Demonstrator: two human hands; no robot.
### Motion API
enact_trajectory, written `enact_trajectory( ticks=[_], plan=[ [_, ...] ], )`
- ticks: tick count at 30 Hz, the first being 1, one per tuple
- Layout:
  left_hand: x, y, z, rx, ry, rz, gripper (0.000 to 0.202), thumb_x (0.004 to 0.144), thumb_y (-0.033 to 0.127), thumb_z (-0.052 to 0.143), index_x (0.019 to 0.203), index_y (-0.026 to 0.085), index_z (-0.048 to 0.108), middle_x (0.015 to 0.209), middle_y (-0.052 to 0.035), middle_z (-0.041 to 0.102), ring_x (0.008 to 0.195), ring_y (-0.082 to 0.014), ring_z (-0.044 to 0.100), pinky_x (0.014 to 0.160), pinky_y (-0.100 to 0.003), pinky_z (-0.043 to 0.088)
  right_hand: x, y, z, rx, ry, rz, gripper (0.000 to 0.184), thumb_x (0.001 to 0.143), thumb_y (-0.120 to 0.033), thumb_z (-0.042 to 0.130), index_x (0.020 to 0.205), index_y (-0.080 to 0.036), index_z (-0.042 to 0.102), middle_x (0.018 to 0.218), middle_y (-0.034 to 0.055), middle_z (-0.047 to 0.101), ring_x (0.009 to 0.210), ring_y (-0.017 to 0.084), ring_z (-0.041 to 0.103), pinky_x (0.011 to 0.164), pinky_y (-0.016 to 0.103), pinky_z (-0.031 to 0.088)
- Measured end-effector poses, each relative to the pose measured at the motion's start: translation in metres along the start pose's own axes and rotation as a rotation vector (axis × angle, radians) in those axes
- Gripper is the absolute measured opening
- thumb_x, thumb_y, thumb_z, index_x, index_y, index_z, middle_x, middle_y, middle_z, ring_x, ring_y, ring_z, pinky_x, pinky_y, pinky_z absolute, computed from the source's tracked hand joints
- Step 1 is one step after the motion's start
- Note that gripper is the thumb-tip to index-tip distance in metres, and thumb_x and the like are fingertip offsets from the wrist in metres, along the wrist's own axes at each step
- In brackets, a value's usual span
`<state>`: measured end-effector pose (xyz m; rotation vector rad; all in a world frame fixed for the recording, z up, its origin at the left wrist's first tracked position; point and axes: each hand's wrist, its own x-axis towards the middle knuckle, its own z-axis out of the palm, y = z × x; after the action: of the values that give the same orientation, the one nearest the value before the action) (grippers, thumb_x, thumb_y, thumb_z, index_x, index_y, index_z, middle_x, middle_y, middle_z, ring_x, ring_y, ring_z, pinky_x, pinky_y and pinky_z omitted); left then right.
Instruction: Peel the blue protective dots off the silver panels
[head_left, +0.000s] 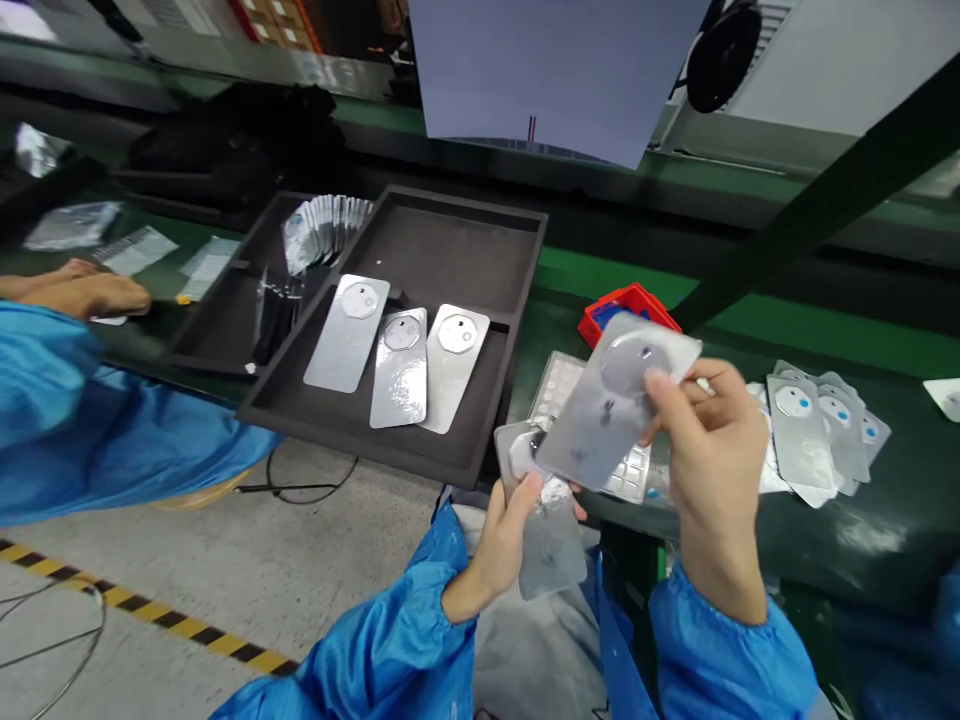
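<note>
My left hand [495, 545] grips a silvery phone back panel [551, 555], thumb on its face near the round camera area. Between the thumb and fingers of my right hand [716, 470] is a translucent grey phone-back-shaped sheet [592, 425], tilted, with a large circle near its top. Its lower corner overlaps the upper part of the panel; I cannot tell whether they touch. Beneath the sheet, a white tray with small square cells [559, 385] is partly hidden. Three more phone back panels [399, 370] lie in a black foam tray [450, 225] to the left.
A red bin [636, 297] with blue pieces stands behind the sheet. Overlapping panels with blue dots [806, 430] lie at right. Another foam tray [214, 330] holds a row of wrapped pieces [326, 230]. At far left is a co-worker's hand [97, 293]. A green post [817, 210] slants across the right.
</note>
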<state>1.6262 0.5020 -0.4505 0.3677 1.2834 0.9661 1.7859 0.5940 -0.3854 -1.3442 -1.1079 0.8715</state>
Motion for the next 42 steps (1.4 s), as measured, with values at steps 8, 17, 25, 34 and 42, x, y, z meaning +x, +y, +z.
enact_trajectory(
  ticks=[8,17,25,34,42],
  plan=[
    [-0.006,0.002,0.009,0.101,-0.217,-0.08,0.068,0.067,0.088,0.081,0.082,0.021,0.077,0.07,-0.0094,0.081,0.071,-0.0295,0.08,0.06,-0.034,0.062,0.042,0.003,0.097,0.012,-0.395,0.025,0.058,0.09,-0.04,0.08,0.139,-0.024,0.053,0.109,0.0058,0.079,0.079,0.021,0.077,0.061,0.034,0.066],
    [-0.003,0.024,0.006,0.103,-0.31,-0.002,0.067,0.071,0.081,0.087,0.087,0.016,0.08,0.072,-0.0097,0.083,0.066,-0.0308,0.083,0.066,-0.039,0.069,-0.032,0.014,-0.02,-0.459,-0.323,-0.453,0.006,0.102,-0.022,0.073,0.1,-0.025,0.078,0.09,0.0049,0.078,0.073,0.019,0.071,0.05,0.03,0.053],
    [-0.005,0.026,0.005,0.312,-0.333,0.108,0.051,0.087,0.065,0.079,0.091,0.014,0.084,0.078,-0.0119,0.086,0.07,-0.0294,0.083,0.071,-0.037,0.069,-0.056,0.023,-0.041,-0.674,-0.345,-0.637,0.017,0.106,-0.016,0.068,0.107,-0.026,0.082,0.092,0.0063,0.082,0.082,0.021,0.079,0.073,0.034,0.068],
    [-0.003,0.027,-0.003,0.523,-0.265,0.229,0.044,0.09,0.056,0.074,0.082,0.014,0.083,0.078,-0.0097,0.084,0.075,-0.0255,0.078,0.067,-0.029,0.061,-0.056,0.031,-0.036,-0.704,-0.299,-0.812,0.022,0.103,-0.008,0.065,0.102,-0.027,0.077,0.089,0.0038,0.083,0.078,0.018,0.077,0.069,0.031,0.063],
    [-0.007,0.03,0.003,0.433,-0.263,0.227,0.035,0.089,0.051,0.073,0.078,0.018,0.078,0.07,-0.0067,0.08,0.067,-0.0238,0.076,0.065,-0.03,0.062,-0.055,0.039,-0.036,-0.642,-0.241,-0.895,0.022,0.1,-0.008,0.069,0.102,-0.028,0.076,0.086,0.0031,0.083,0.072,0.019,0.078,0.063,0.031,0.064]
  ],
)
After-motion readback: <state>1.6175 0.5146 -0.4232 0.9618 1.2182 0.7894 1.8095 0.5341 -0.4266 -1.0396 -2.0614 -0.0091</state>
